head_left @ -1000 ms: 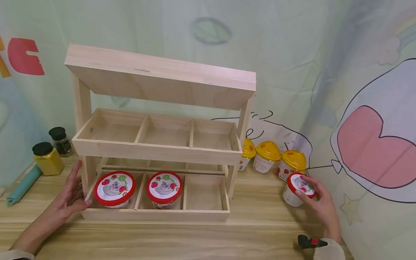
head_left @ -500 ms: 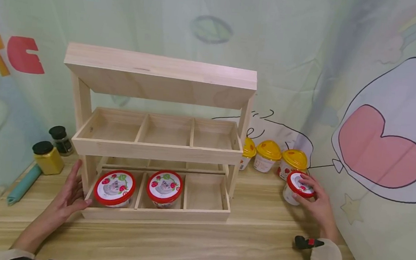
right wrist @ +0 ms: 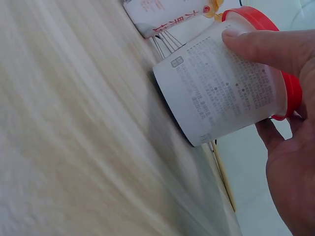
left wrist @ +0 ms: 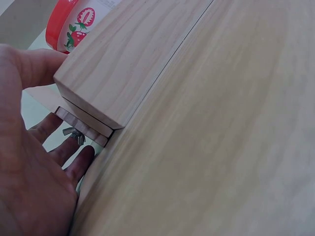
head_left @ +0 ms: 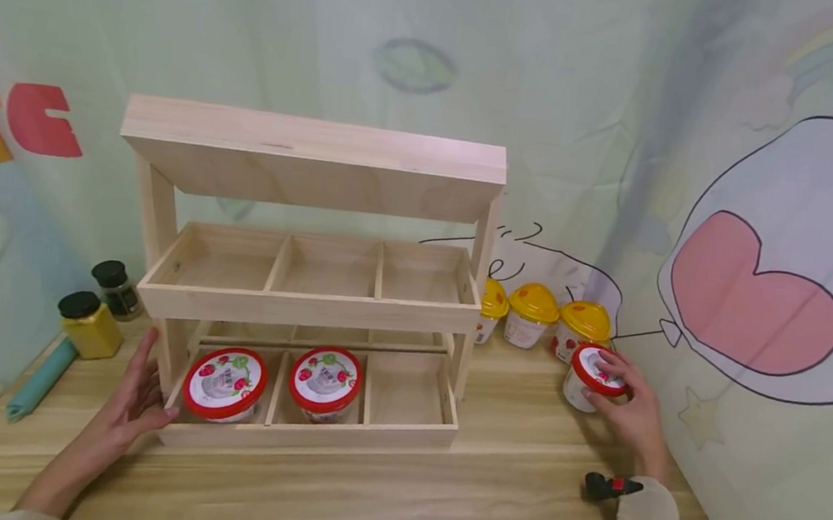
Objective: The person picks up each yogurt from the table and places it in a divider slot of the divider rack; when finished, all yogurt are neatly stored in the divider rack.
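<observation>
Two red-lid cups (head_left: 225, 382) sit in the rack (head_left: 294, 434) beside the flat left hand (head_left: 134, 400); one slot stays empty. Right hand (head_left: 631, 410) grips a third cup (head_left: 587, 379) on the table, right of the rack.

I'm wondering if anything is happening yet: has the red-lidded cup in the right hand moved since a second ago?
No. The red-lidded cup stays beside the yellow-lidded cup, in the right hand.
</observation>
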Demonstrator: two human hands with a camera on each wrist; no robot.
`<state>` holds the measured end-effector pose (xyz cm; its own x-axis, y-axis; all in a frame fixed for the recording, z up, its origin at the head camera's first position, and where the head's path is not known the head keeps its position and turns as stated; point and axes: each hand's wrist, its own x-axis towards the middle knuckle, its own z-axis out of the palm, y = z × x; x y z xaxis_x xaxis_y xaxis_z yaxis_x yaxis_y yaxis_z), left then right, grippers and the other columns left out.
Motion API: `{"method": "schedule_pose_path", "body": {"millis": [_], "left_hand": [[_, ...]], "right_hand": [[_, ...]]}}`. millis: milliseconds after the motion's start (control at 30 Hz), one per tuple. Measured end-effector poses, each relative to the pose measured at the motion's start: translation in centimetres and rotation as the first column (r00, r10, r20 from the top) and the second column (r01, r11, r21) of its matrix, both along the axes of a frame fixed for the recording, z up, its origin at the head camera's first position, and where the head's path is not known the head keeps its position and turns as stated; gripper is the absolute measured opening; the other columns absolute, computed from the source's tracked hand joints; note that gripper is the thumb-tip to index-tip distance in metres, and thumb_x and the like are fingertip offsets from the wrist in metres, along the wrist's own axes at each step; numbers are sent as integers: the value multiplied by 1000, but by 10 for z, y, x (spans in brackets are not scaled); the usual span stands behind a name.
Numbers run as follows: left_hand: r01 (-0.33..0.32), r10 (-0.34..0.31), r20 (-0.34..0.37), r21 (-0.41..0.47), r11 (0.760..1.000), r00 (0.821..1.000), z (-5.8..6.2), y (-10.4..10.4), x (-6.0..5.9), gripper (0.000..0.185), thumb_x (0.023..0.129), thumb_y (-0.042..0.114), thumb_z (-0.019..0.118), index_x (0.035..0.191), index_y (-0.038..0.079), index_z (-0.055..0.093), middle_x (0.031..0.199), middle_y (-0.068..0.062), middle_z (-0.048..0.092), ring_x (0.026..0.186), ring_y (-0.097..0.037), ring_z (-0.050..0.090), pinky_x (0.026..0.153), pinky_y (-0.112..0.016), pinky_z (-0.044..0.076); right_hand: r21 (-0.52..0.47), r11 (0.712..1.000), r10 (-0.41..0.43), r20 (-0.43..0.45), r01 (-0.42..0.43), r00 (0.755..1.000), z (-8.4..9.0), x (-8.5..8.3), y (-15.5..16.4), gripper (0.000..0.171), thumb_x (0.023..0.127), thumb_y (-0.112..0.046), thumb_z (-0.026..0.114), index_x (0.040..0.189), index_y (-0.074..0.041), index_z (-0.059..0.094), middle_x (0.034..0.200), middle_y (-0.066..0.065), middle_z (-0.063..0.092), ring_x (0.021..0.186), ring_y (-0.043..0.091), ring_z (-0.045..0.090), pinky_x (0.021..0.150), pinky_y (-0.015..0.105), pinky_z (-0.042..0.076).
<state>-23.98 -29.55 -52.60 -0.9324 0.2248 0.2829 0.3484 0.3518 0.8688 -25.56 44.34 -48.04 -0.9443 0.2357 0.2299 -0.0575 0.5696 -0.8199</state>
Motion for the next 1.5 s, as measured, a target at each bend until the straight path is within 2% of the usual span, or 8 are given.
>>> {"method": "schedule_pose_path", "body": {"millis": [167,267,500,633,733,867,1033,1500], "left_hand": [[5,-5,-19,6,1000,1000,-1,0,-1,116,98,-7,64,172,35,-15,179,-23,4,130,24,30,103,0,32],[2,-2,-18,-4,1000,1000,0,0,-1,115,99,-5,64,172,36,-15,178,-28,2,131,25,29,103,1,31],[-1,1,-21,0,1000,1000,3,1,1,114,98,-5,63,172,35,-14,179,-20,3,133,23,28,103,1,29],[-7,7,-10,-5,1000,1000,3,1,1,114,99,-3,64,172,37,-15,179,-23,0,134,24,27,103,2,28],[-5,5,-6,-4,1000,1000,3,1,1,115,99,-3,64,171,36,-16,178,-28,1,133,24,28,103,2,29],[-5,5,-5,-5,1000,1000,3,1,1,115,99,-3,64,172,35,-16,177,-31,1,132,25,28,103,2,30],[-5,5,-10,0,1000,1000,3,1,1,115,99,-4,64,172,35,-15,177,-31,2,131,25,29,103,1,30],[2,-2,-23,12,1000,1000,3,1,0,115,99,-5,64,172,36,-14,178,-27,5,130,25,29,102,0,32]], "right_hand": [[6,999,-32,-21,32,999,-1,3,0,56,93,-17,84,145,-5,65,169,11,47,164,37,30,132,41,33],[14,999,-35,-23,35,999,1,6,3,57,94,-20,84,146,-7,65,169,9,48,162,37,33,127,28,35],[2,999,-35,22,35,999,9,8,7,59,96,-24,83,149,-8,63,173,6,43,163,37,30,130,43,36],[4,1000,-25,21,25,999,10,9,10,59,95,-23,84,148,-9,64,171,9,46,160,38,34,120,21,40],[3,1000,-16,18,16,1000,13,11,12,59,95,-24,84,148,-7,64,170,10,47,159,39,36,113,15,40],[-26,1000,-6,15,7,1000,20,14,12,58,96,-23,83,148,-4,63,170,6,47,160,36,33,117,18,41],[-41,999,19,-44,-21,999,28,18,6,55,95,-21,84,144,-3,66,166,0,53,157,24,38,102,2,40],[-104,977,155,-258,-187,954,62,23,-17,49,93,3,79,140,5,66,161,1,59,148,5,44,103,7,47]]}}
